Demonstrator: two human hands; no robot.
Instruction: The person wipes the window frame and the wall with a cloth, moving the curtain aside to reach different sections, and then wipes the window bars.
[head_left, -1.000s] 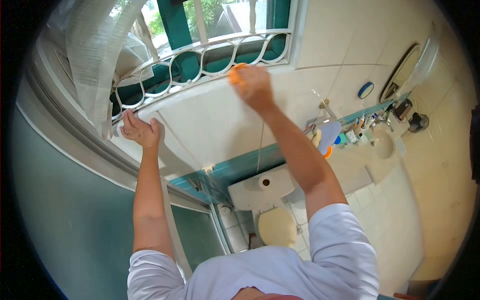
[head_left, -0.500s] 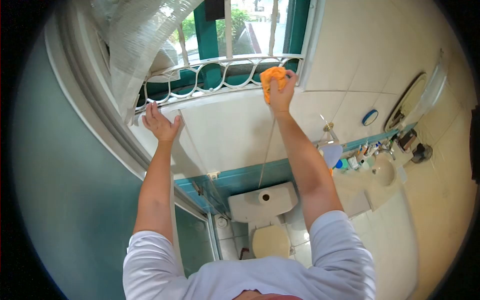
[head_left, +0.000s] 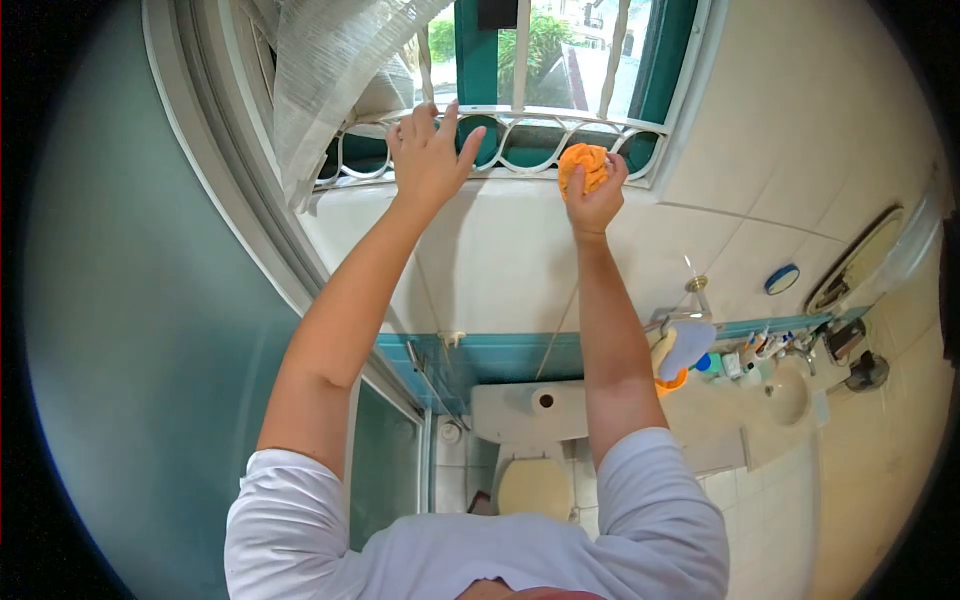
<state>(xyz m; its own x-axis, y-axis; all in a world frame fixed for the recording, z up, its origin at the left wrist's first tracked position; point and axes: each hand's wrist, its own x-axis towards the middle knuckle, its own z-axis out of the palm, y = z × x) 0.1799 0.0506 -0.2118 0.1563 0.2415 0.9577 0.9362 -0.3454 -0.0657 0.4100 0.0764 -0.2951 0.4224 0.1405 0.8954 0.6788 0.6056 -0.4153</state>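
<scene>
An orange cloth (head_left: 583, 170) is bunched in my right hand (head_left: 599, 200), which presses it against the lower part of the white window grille (head_left: 508, 150), toward the right end. My left hand (head_left: 430, 160) is raised to the same grille further left, its fingers spread at the upper rail and its palm over the scrolled ironwork. Nothing shows in that hand. Behind the bars stand the green window frames (head_left: 476, 70). A translucent plastic sheet (head_left: 330, 90) hangs over the grille's left end.
Below are a toilet (head_left: 535, 485) and its cistern (head_left: 500, 410). On the right, a counter with a washbasin (head_left: 787, 395) holds several bottles and tubes, under a mirror (head_left: 855, 260). A frosted glass panel (head_left: 150, 350) runs along the left. A towel (head_left: 688, 345) hangs at the wall.
My left hand has moved up and right, from the grille's lower left corner to its upper rail. My right hand keeps the cloth at the grille's right part. The view has shifted left.
</scene>
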